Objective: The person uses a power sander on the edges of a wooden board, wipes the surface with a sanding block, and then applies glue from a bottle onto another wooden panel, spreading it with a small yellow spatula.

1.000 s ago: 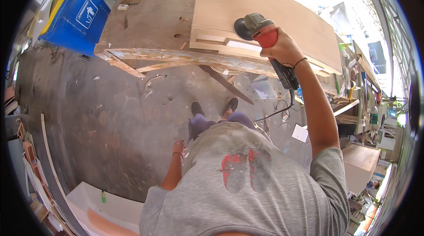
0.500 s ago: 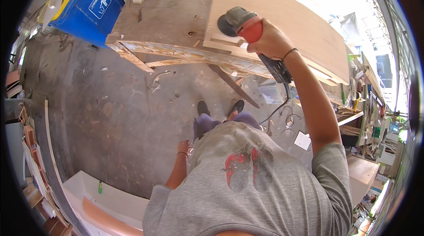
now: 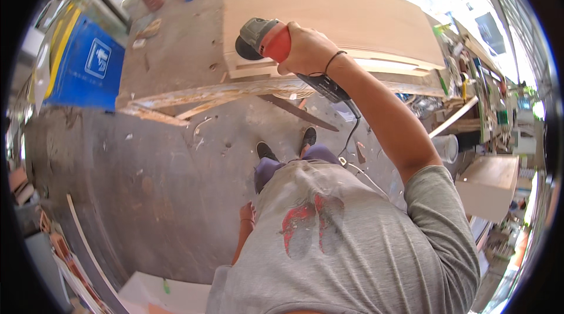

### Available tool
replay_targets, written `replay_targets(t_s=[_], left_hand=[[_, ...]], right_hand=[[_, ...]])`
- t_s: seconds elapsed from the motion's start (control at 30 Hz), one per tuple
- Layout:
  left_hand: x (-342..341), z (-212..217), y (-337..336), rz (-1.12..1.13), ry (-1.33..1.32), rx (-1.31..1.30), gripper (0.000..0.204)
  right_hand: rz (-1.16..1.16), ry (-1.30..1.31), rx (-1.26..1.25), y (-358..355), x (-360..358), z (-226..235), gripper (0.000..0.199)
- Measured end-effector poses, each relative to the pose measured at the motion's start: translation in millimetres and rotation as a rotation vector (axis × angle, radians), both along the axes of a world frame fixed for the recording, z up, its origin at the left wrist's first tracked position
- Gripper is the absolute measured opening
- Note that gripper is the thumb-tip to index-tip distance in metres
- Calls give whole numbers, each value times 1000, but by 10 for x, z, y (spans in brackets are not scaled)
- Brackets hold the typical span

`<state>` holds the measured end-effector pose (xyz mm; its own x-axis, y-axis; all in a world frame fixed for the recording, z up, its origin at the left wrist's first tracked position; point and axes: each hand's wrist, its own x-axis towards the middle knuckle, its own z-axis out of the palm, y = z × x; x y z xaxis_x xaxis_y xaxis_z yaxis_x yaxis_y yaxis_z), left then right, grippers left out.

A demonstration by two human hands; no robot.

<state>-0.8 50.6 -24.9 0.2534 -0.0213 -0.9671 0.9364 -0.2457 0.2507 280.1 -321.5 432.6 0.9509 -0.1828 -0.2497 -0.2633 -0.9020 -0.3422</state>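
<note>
Where fingers [image 3: 298, 35] wrap, power tool [image 3: 276, 42] hides.

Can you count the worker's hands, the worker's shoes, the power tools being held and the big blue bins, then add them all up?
Hands: 2 (left hand, right hand)
Shoes: 2 (left shoe, right shoe)
Held power tool: 1
Big blue bin: 1
Total: 6

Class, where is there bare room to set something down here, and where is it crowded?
Free: the panel beyond the right hand and sander; the bench between the scraps and panel; the floor, bar small litter, between the left hand and bin. Crowded: past the panel's right end, with clutter, and ahead of the shoes, where a strip lies.
</note>
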Motion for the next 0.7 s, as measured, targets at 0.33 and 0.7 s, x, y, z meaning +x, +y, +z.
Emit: replay_targets(t_s=[0.33,0.7], left_hand=[[539,-96,37,-160,-26,29,44],[1816,597,-651,-992,-1160,361,37]], right_hand=[[-392,-47,53,-1364,-1113,-32,72],[-676,-91,104,-2544,-1949,-85,66]])
